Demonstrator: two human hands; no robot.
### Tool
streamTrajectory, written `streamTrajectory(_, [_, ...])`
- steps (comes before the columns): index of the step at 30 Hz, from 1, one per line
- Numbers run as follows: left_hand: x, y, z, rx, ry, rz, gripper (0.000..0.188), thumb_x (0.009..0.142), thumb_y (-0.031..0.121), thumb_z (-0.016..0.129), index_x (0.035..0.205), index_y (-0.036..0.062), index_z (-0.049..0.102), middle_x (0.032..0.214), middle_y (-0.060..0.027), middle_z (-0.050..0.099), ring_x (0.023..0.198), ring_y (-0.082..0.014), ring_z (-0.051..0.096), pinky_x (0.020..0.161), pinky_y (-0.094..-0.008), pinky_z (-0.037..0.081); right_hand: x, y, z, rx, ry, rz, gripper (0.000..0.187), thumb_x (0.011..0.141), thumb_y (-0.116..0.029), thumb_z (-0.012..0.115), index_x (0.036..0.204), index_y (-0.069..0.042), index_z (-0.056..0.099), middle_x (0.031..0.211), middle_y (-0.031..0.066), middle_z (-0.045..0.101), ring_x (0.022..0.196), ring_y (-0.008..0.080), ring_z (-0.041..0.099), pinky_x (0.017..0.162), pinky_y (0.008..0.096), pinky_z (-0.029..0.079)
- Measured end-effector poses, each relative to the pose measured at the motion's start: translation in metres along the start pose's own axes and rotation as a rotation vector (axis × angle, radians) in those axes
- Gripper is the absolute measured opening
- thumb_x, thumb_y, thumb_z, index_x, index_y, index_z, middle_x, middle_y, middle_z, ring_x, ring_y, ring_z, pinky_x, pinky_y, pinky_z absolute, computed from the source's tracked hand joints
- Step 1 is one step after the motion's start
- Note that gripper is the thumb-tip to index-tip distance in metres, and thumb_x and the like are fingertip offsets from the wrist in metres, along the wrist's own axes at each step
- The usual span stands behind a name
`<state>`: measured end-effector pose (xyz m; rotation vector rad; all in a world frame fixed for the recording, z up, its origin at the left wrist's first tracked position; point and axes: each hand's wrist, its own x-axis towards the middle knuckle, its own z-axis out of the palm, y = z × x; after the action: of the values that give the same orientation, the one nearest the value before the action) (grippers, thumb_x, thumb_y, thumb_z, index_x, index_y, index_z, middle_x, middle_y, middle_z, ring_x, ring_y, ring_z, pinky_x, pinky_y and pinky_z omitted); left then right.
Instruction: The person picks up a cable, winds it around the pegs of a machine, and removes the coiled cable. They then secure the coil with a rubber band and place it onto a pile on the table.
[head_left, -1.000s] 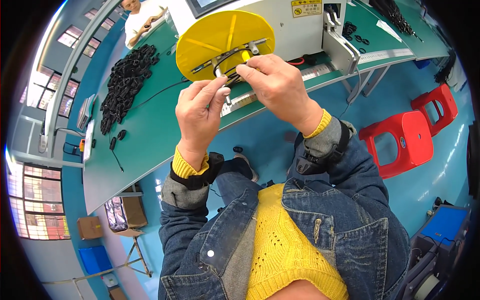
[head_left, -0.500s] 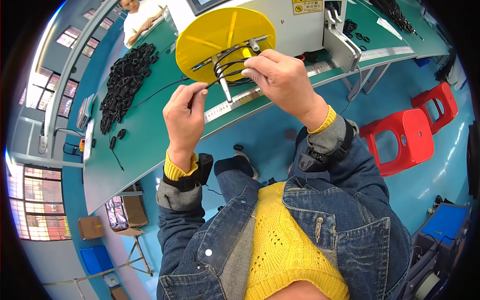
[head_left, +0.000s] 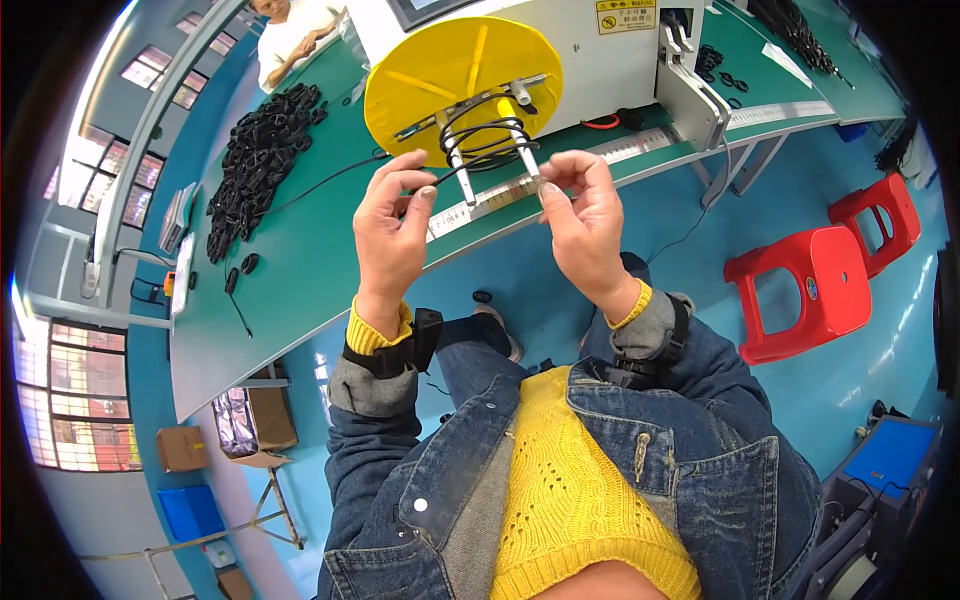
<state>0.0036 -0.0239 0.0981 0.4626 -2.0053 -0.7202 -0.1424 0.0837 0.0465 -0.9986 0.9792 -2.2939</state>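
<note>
A black cable (head_left: pixel 482 128) is looped around two pale pegs (head_left: pixel 466 188) that stick out from a round yellow disc (head_left: pixel 420 98) on a machine. My left hand (head_left: pixel 393 225), left of the pegs, is closed in a pinch on a stretch of this cable coming off the loops. Close by the tip of the right-hand peg is my right hand (head_left: pixel 588 225), with its thumb and bent fingers apart and nothing visible in them. Whether a fingertip touches the peg I cannot tell.
Black cable pieces lie in a heap (head_left: pixel 262 155) on the green table (head_left: pixel 310 255) at left. A metal ruler (head_left: pixel 620 148) runs along its front edge. The white machine (head_left: pixel 600 70) stands behind. Red stools (head_left: pixel 815 290) are at right. Another person (head_left: pixel 295 40) is at far left.
My right hand has let go of the cable and dropped down to the right-hand peg's tip. The cable now loops around both pegs. My left hand keeps its pinch, shifted slightly right.
</note>
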Motion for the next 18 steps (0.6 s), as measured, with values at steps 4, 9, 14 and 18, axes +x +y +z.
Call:
streamTrajectory(4, [0.008, 0.016, -0.003, -0.037, -0.126, 0.015, 0.010, 0.080, 0.002, 0.058, 0.090, -0.0004, 0.062, 0.096, -0.0098, 0.060, 0.077, -0.0116, 0.057, 0.064, -0.0226, 0.046, 0.022, -0.020, -0.002, -0.689, -0.021, -0.353, 0.026, 0.081, 0.004, 0.051, 0.106, -0.004, 0.051, 0.097, 0.0052, 0.057, 0.076, 0.0101, 0.056, 0.060, 0.0207, 0.046])
streamTrajectory(9, [0.029, 0.032, -0.015, -0.353, -0.482, -0.227, 0.018, 0.083, 0.009, 0.057, 0.097, 0.0003, 0.062, 0.096, -0.0098, 0.059, 0.077, -0.0132, 0.057, 0.068, -0.0239, 0.046, 0.039, -0.011, -0.050, -0.508, -0.446, -0.104, 0.030, 0.083, -0.003, 0.050, 0.112, -0.005, 0.050, 0.104, 0.0040, 0.057, 0.087, 0.0113, 0.055, 0.065, 0.0223, 0.047])
streamTrajectory(14, [0.030, 0.021, 0.010, 0.022, -0.192, -0.154, 0.020, 0.082, 0.016, 0.059, 0.096, 0.0019, 0.063, 0.085, -0.0077, 0.059, 0.074, -0.0150, 0.055, 0.068, -0.0240, 0.044, 0.045, -0.014, -0.039, -0.166, -0.525, 0.127, 0.027, 0.089, -0.019, 0.050, 0.112, -0.005, 0.052, 0.105, 0.0037, 0.057, 0.093, 0.0109, 0.053, 0.072, 0.0223, 0.045])
streamTrajectory(18, [0.038, 0.010, 0.013, 0.159, -0.246, 0.029, 0.021, 0.081, 0.019, 0.061, 0.094, 0.0028, 0.064, 0.078, -0.0070, 0.058, 0.073, -0.0165, 0.054, 0.067, -0.0247, 0.043, 0.060, -0.007, -0.020, -0.289, -0.550, 0.119, 0.032, 0.090, -0.028, 0.049, 0.111, -0.005, 0.052, 0.106, 0.0039, 0.056, 0.096, 0.0111, 0.053, 0.077, 0.0220, 0.043])
